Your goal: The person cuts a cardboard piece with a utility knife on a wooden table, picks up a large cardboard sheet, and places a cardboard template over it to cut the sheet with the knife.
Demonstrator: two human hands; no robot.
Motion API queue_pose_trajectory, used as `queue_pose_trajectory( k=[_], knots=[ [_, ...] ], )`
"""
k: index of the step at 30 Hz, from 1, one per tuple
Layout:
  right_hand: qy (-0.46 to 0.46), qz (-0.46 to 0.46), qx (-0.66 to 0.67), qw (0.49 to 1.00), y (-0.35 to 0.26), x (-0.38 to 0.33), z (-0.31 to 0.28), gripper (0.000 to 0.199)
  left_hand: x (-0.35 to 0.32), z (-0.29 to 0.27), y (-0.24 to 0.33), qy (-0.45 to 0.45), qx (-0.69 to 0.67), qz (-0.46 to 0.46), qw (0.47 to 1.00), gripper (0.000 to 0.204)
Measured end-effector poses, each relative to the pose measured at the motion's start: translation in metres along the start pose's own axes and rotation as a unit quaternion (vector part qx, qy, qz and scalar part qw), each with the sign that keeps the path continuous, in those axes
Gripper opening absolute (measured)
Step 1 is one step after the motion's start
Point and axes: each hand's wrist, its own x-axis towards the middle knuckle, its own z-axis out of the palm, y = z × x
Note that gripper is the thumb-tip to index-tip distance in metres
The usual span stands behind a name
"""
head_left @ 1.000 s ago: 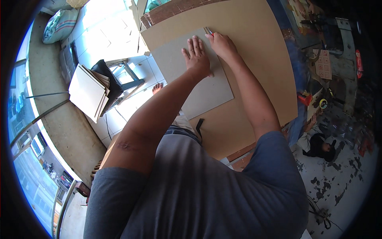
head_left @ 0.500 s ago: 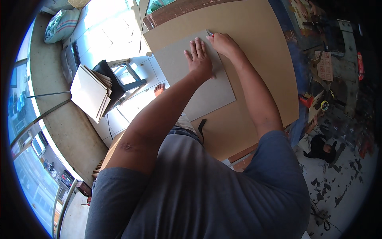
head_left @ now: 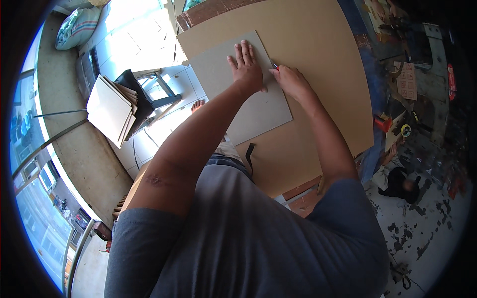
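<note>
My left hand (head_left: 247, 69) lies flat with fingers spread on a grey rectangular board (head_left: 266, 114). Under that board is a larger tan sheet (head_left: 328, 99) covering most of the table. My right hand (head_left: 294, 82) is closed around a slim tool with a red part (head_left: 276, 66). Its tip points away from me, at the grey board's right edge. Most of the tool is hidden in my fingers, so I cannot tell whether it is a cutter or a pen. A bent black strip (head_left: 249, 153) lies near the board's closest edge.
Left of the table, a stack of boards (head_left: 112, 111) rests on a stool (head_left: 161, 94). A filled sack (head_left: 77, 30) sits at the far left. On the right, another person (head_left: 400, 184) is low on the floor near a tape roll (head_left: 405, 130) and scattered items.
My right hand with the red tool has slid toward me along the grey board's right edge. The left hand stays flat on the board. The whole view has shifted slightly.
</note>
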Motion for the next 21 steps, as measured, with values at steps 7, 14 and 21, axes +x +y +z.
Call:
queue_pose_trajectory(
  k=[7,14,21],
  knots=[
    [-0.036,0.055,-0.001,0.998,0.035,-0.086,0.03,0.047,0.003,0.005,0.0,0.004,0.003,-0.01,1.0,0.159],
    [-0.043,0.083,-0.002,0.996,0.064,-0.154,0.058,0.051,0.005,0.01,-0.004,0.019,0.006,0.018,1.0,0.164],
    [-0.058,0.102,-0.007,0.993,0.081,-0.193,0.072,0.052,0.004,0.006,-0.002,0.013,0.004,0.015,1.0,0.162]
  ],
)
